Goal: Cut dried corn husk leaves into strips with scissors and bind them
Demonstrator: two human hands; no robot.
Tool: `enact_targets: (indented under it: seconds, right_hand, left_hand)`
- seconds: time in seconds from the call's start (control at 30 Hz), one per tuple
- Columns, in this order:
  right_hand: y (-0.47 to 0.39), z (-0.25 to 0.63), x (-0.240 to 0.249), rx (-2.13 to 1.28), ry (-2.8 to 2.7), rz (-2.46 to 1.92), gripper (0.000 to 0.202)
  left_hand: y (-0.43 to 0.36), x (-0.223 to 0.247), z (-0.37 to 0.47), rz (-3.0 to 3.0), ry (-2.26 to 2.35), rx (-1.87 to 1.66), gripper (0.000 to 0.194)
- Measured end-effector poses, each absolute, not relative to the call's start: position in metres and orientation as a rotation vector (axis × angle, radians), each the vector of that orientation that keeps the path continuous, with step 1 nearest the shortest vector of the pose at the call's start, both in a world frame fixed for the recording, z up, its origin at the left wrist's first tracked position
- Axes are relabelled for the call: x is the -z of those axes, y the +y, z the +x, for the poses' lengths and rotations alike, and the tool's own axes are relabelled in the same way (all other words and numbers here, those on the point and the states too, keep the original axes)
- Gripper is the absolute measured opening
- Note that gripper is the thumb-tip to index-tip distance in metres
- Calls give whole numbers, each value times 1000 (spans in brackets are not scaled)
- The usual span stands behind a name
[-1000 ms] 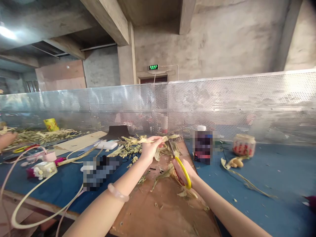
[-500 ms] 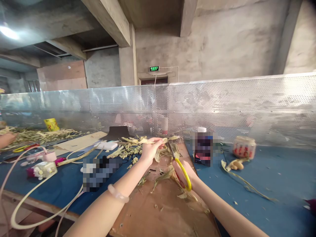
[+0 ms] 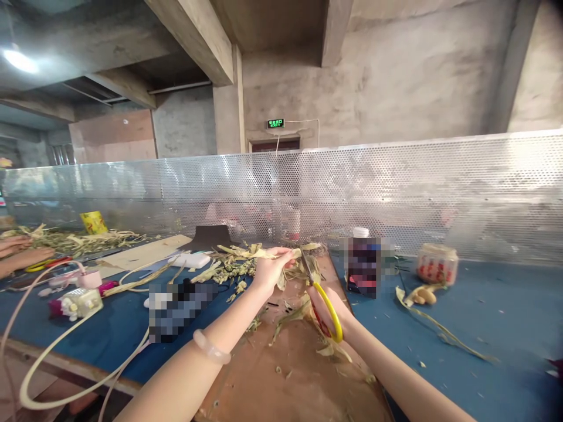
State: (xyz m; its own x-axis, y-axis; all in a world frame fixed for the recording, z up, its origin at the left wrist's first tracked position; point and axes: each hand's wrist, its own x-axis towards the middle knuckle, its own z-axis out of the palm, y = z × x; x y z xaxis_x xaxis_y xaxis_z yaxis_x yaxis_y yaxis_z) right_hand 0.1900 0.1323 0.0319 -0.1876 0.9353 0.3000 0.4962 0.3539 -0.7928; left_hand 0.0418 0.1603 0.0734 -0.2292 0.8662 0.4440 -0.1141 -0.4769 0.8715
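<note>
My left hand [image 3: 270,274] is closed, thumb and fingers pinching a pale dried leaf strip [image 3: 297,253] over the brown board. Scissors [image 3: 307,265] with yellow-and-red handles are gripped in my right hand [image 3: 344,312], and their blades point away from me. The blades meet the strip's end just right of my left fingertips; whether they are parted I cannot tell. Below and behind both hands lie loose dried leaves [image 3: 294,316]. A heap of knotted or braided dried leaf pieces [image 3: 235,266] sits left of my left hand.
The brown board [image 3: 264,375] lies on a blue tabletop [image 3: 444,381] backed by a perforated metal panel [image 3: 211,187]. A white-capped bottle [image 3: 360,233], partly blurred, and a jar [image 3: 437,264] stand right. Cables [image 3: 26,375] loop at left, near a co-worker's hands [image 3: 26,258].
The co-worker's hands at far left have come further into view, over the leaf pile there. My hands and the scissors have barely moved.
</note>
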Motion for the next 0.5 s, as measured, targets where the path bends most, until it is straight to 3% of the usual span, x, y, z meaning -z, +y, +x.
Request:
enact_targets:
  seconds: [0.27,0.5]
  right_hand:
    - [136,189,-30,-686,-1818,-1281,29]
    - [138,187,-26,-684,-1822,-1276,37]
  left_hand:
    - [160,-74,42,1299,965,-1783,15]
    - [160,-72,43,1312,949,-1768,13]
